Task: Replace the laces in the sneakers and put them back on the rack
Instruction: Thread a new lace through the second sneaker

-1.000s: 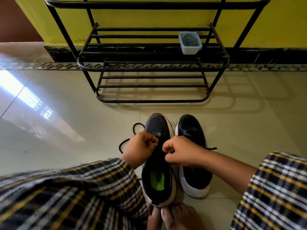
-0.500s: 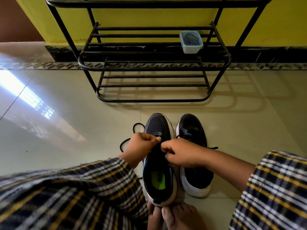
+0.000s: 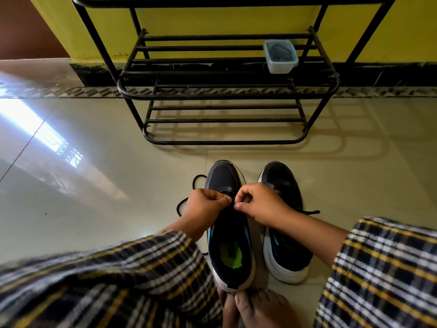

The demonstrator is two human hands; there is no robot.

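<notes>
Two black sneakers with white soles stand side by side on the floor, toes toward the rack. Over the middle of the left sneaker [image 3: 230, 252], which has a green insole, my left hand [image 3: 204, 210] and my right hand [image 3: 259, 203] meet with fingers curled, each pinching the black lace [image 3: 186, 204] at the eyelets. Loose loops of that lace lie on the floor left of the shoe. The right sneaker [image 3: 283, 245] sits beside it, a lace end sticking out to its right. The black metal shoe rack [image 3: 227, 95] stands against the yellow wall.
A small clear plastic box [image 3: 281, 56] holding dark laces sits on the rack's middle shelf at the right. My bare feet [image 3: 255, 308] touch the left sneaker's heel. Plaid-clad knees fill the lower corners. Glossy tiled floor spreads to the left and right.
Both hands have shifted slightly up toward the toe along the left sneaker, fingertips closer together on the lace. The shoes have not moved.
</notes>
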